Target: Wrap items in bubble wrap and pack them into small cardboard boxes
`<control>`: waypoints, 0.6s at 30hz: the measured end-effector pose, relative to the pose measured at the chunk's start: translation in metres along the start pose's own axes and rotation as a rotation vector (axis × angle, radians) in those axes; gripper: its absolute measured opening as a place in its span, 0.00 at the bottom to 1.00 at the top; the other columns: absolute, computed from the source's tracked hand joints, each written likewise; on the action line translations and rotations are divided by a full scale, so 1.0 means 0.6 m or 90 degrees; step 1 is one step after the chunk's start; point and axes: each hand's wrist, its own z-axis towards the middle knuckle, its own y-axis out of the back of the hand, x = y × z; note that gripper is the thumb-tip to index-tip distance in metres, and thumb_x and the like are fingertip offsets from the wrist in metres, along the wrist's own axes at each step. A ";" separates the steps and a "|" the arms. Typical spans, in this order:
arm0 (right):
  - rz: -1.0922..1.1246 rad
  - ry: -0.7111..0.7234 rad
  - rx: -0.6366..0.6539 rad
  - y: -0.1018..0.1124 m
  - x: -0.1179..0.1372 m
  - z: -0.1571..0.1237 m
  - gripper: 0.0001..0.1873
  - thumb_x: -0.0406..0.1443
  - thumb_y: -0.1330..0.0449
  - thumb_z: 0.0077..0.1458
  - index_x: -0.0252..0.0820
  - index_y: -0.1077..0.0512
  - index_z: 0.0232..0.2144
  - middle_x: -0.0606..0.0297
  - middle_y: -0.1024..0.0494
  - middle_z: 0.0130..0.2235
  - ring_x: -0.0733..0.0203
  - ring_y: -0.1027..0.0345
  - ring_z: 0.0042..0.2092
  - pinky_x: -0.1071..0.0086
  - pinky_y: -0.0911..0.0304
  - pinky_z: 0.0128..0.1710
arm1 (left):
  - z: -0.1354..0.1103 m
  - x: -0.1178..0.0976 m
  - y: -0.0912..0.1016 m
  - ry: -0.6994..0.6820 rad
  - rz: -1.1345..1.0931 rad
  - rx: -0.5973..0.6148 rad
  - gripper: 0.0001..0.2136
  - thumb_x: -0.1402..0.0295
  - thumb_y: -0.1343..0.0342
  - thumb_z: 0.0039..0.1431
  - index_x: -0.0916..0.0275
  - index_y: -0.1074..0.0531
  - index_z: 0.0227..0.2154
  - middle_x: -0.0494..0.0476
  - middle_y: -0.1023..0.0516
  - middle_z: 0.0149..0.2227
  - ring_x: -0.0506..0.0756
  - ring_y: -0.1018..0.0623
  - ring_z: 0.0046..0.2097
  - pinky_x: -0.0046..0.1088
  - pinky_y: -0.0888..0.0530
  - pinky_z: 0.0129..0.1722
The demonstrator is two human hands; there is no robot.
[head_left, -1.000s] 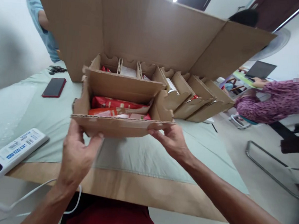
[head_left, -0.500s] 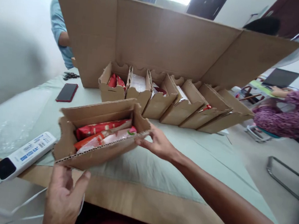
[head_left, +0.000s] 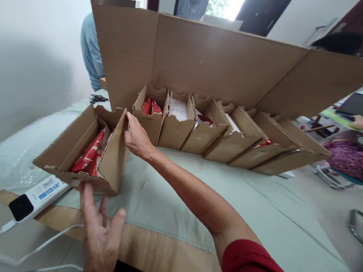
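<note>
A cardboard box [head_left: 112, 168], open at the top, is at the left of the table, turned with its near end toward me. Red packets [head_left: 87, 153] stand inside it, partly hidden by its walls. My right hand [head_left: 138, 136] grips the far right corner, fingers out of sight behind the wall. My left hand [head_left: 102, 226] is below the near end, palm up, thumb spread and fingertips against the cardboard. Whether the box rests fully on the table is unclear.
A row of cardboard bins [head_left: 177, 131] stands before a tall cardboard screen [head_left: 207, 58]. A white power bank-like device [head_left: 41, 195] with a cable lies at the left edge on green cloth [head_left: 177, 186]. Bubble wrap [head_left: 4, 163] lies left. Two other people are nearby.
The box has swung from lying crosswise to pointing away from me and moved left. My right hand went left with it. My left hand stays under its near end.
</note>
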 end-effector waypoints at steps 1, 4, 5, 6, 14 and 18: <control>0.000 0.012 0.001 -0.002 -0.002 -0.010 0.40 0.27 0.49 0.58 0.34 0.49 0.72 0.49 0.43 0.73 0.51 0.51 0.75 0.50 0.55 0.76 | 0.007 0.001 -0.004 -0.007 0.007 -0.003 0.43 0.62 0.40 0.61 0.52 0.57 0.74 0.61 0.62 0.78 0.68 0.58 0.78 0.60 0.43 0.71; 0.004 0.009 0.028 0.001 -0.026 -0.060 0.37 0.28 0.47 0.59 0.38 0.43 0.70 0.50 0.40 0.72 0.53 0.49 0.74 0.52 0.51 0.74 | 0.033 0.002 -0.018 -0.015 0.030 -0.004 0.43 0.62 0.40 0.60 0.52 0.57 0.74 0.62 0.63 0.78 0.69 0.58 0.77 0.59 0.42 0.70; -0.003 -0.011 0.042 0.003 -0.039 -0.082 0.36 0.28 0.45 0.59 0.39 0.41 0.69 0.50 0.38 0.71 0.53 0.47 0.73 0.51 0.50 0.74 | 0.044 0.002 -0.023 -0.013 0.040 -0.002 0.44 0.62 0.40 0.60 0.52 0.57 0.74 0.63 0.63 0.78 0.70 0.58 0.77 0.59 0.41 0.70; -0.017 -0.038 0.059 0.006 -0.052 -0.107 0.34 0.28 0.44 0.59 0.39 0.38 0.67 0.50 0.37 0.71 0.52 0.45 0.73 0.51 0.49 0.73 | 0.056 0.003 -0.029 -0.012 0.049 0.000 0.44 0.62 0.40 0.59 0.52 0.57 0.74 0.63 0.63 0.78 0.70 0.57 0.77 0.59 0.40 0.70; -0.140 -0.132 0.112 0.021 -0.112 -0.267 0.21 0.29 0.40 0.62 0.40 0.24 0.57 0.49 0.32 0.68 0.47 0.39 0.69 0.46 0.43 0.67 | 0.193 0.022 -0.110 -0.045 0.096 -0.007 0.46 0.67 0.39 0.51 0.61 0.53 0.72 0.72 0.58 0.76 0.70 0.51 0.76 0.54 0.41 0.71; -0.179 -0.111 0.095 0.019 -0.108 -0.280 0.19 0.30 0.41 0.64 0.36 0.25 0.56 0.46 0.30 0.66 0.47 0.38 0.68 0.49 0.42 0.66 | 0.251 0.025 -0.151 -0.049 0.134 -0.003 0.45 0.68 0.39 0.48 0.66 0.48 0.70 0.74 0.52 0.74 0.68 0.52 0.76 0.48 0.52 0.74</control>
